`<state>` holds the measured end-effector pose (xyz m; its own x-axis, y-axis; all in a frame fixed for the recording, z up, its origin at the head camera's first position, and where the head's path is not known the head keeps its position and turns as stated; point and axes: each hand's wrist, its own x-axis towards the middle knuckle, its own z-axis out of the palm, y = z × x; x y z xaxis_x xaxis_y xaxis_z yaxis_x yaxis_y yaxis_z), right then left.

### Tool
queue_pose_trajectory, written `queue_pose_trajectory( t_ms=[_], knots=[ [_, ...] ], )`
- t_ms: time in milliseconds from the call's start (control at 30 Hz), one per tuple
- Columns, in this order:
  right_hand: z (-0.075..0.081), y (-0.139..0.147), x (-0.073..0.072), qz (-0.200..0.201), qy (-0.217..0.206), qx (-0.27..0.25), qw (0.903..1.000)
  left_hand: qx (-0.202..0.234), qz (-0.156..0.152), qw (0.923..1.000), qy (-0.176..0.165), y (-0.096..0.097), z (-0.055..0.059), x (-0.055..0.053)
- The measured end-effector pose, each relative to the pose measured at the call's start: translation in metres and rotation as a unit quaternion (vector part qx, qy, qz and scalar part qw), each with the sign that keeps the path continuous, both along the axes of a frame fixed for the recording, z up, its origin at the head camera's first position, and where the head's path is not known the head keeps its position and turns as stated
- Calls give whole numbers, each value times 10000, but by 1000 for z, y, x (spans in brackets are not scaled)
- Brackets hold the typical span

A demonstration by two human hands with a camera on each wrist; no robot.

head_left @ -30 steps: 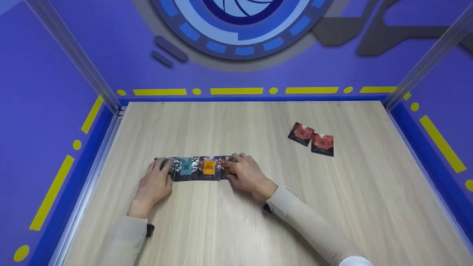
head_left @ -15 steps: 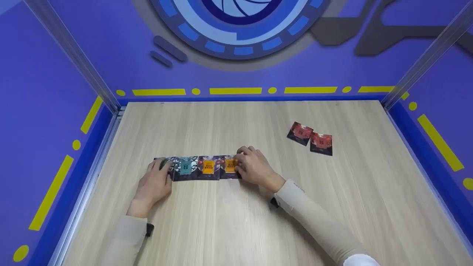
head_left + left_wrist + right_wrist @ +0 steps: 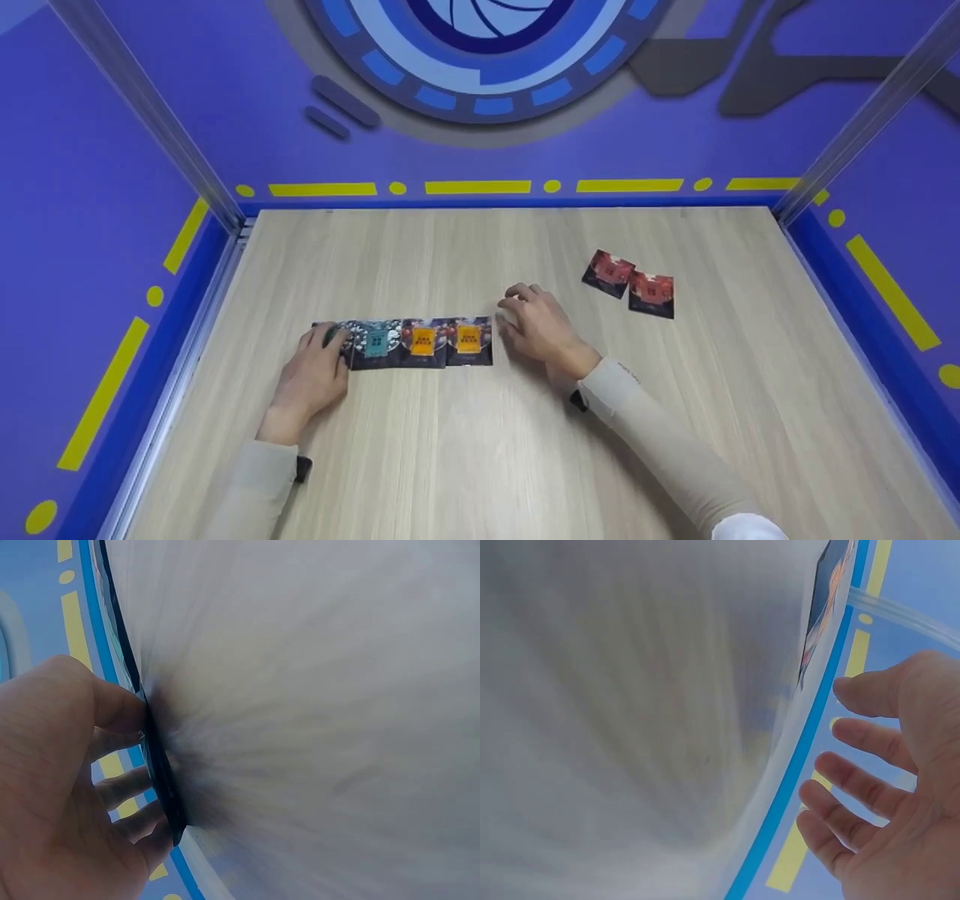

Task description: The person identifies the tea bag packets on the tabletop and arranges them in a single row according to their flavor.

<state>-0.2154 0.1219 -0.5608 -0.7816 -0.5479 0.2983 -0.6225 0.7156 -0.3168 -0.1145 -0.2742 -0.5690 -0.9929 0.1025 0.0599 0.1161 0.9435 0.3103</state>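
A row of flat square sachets lies on the table in the head view. The left hand (image 3: 313, 375) rests its thumb and fingertips on the leftmost dark sachet (image 3: 166, 784), mostly hidden beneath it. Right of it come a teal-labelled sachet (image 3: 377, 343) and two orange-labelled ones, the inner sachet (image 3: 424, 342) and the end sachet (image 3: 469, 341); neighbouring edges meet or overlap slightly. The right hand (image 3: 541, 328) is just past the row's right end, holding nothing, its fingers spread and loosely bent in the right wrist view.
Two red-labelled sachets, the left one (image 3: 608, 272) and the right one (image 3: 651, 293), lie askew at the back right of the wooden table (image 3: 465, 450), their corners close together. Blue-purple panels (image 3: 480, 161) with yellow markings enclose the table at the back and sides.
The right hand has let go of the right-end orange sachet and moved right and slightly back, uncovering it. The left hand has stayed on the leftmost sachet.
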Motion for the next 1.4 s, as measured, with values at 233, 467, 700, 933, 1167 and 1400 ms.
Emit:
queue_pose_trajectory(
  t_ms=[233, 467, 700, 933, 1167, 1400],
  knots=[
    [2, 16, -9, -217, -83, -57, 9997, 54, -18, 10000, 22, 0, 0, 1],
    [3, 36, -24, -489, -69, -94, 9987, 26, -24, 10000, 82, 1, 3, 0],
    [0, 53, -34, -728, -156, -263, 9969, 22, -1, 10000, 71, 1, 2, 1],
    [-3, 71, -44, -987, -344, -166, 9944, 52, -13, 10000, 66, 0, 2, 1],
    [-3, 89, -56, -1244, -358, -101, 9915, 80, -25, 9999, 123, 0, 3, 0],
    [-6, 107, -67, -1424, -362, -285, 9887, 101, -4, 9999, 76, 1, 3, 1]
  ],
)
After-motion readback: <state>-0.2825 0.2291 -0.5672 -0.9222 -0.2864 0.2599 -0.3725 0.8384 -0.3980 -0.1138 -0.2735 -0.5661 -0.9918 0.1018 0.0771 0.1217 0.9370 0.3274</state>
